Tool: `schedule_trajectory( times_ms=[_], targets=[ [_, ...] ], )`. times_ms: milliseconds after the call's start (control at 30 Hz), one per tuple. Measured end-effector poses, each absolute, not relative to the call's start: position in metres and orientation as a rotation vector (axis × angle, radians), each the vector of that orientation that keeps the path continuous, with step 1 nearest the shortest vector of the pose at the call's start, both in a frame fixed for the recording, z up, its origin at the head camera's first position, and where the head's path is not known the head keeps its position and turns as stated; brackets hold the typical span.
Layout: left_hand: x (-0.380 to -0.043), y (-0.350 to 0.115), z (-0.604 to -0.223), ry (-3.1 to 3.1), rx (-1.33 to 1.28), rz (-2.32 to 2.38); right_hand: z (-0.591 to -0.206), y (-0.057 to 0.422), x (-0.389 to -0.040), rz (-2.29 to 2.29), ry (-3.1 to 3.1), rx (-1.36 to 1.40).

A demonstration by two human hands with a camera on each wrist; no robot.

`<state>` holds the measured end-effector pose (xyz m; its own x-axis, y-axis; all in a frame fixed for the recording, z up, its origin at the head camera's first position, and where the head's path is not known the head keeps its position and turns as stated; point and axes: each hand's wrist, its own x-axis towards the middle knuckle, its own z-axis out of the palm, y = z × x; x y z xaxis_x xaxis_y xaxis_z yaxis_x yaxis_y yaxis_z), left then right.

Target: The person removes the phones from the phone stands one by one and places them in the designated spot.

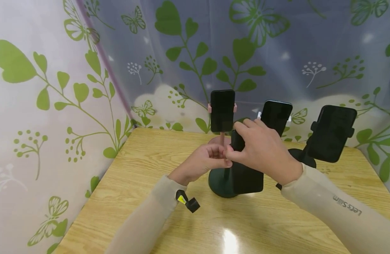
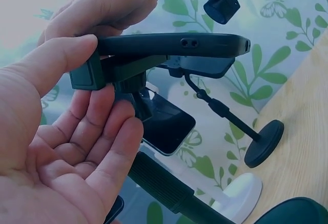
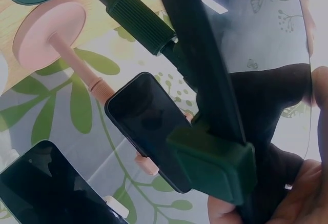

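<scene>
A black phone (image 1: 247, 179) sits tilted in the clamp (image 2: 88, 73) of a dark green phone stand, whose round base (image 1: 221, 186) rests on the table. My right hand (image 1: 264, 150) grips the phone's upper part from the right. With thumb and curled fingers, my left hand (image 1: 210, 158) pinches the clamp's end at the phone's left edge. From the left wrist view, the thumb lies on top and the fingertips sit under the green jaw. In the right wrist view the green clamp block (image 3: 211, 168) hooks over the phone's edge, and the phone's screen reflects the curtain.
Behind stand a pink stand holding a phone (image 1: 222, 111), a white-clamped stand with a phone (image 1: 276, 114), and a black stand with a phone (image 1: 333, 134) at the right. A patterned curtain (image 1: 182, 53) borders the wooden table (image 1: 144, 158).
</scene>
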<state>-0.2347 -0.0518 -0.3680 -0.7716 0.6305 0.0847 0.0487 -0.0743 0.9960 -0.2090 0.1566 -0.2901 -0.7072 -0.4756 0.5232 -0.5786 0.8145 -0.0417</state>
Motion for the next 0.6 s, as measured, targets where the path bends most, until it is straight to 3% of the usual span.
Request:
schedule_trajectory(
  times_ms=[267,600],
  targets=[
    [-0.236,-0.06,-0.367,1.951,0.615,1.983,-0.29,0.154,-0.208,0.307,-2.477,0.772],
    [-0.236,-0.056,-0.353,2.085,0.864,1.795,-0.289,0.156,-0.211,0.304,-2.496,0.774]
  ],
)
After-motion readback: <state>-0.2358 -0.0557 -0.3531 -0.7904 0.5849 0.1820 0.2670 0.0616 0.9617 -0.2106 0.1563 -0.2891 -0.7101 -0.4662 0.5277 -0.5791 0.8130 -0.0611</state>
